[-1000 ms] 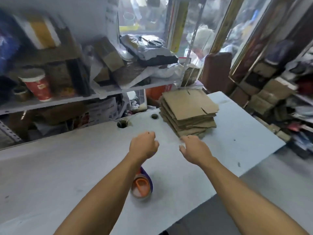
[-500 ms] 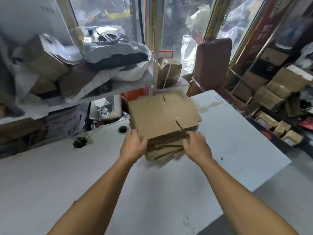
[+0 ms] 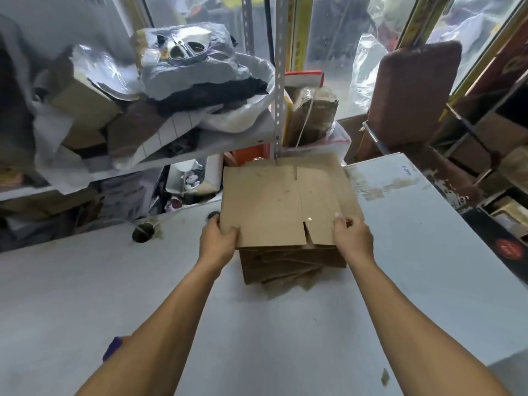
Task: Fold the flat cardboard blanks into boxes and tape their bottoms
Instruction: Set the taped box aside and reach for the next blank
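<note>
1. Since half a second ago, both hands have closed on the top cardboard blank (image 3: 274,207) and raised its near edge off the stack of blanks (image 3: 288,262); before, the hands only rested against the stack's near corners.
2. The top cardboard blank is flat and brown, with slots cut in its near and far edges. It tilts up toward the viewer above the rest of the stack.
3. The left hand (image 3: 218,241) grips the blank's near left corner, thumb on top. The right hand (image 3: 353,238) grips the near right corner, fingers curled round the edge.
4. The stack of blanks sits unevenly on the pale grey surface (image 3: 414,252), toward its far side.
5. A purple and orange object (image 3: 114,345) peeks out beside the left forearm, mostly hidden.
6. Behind the surface, a cluttered shelf (image 3: 200,144) holds boxes and grey bags.
</note>
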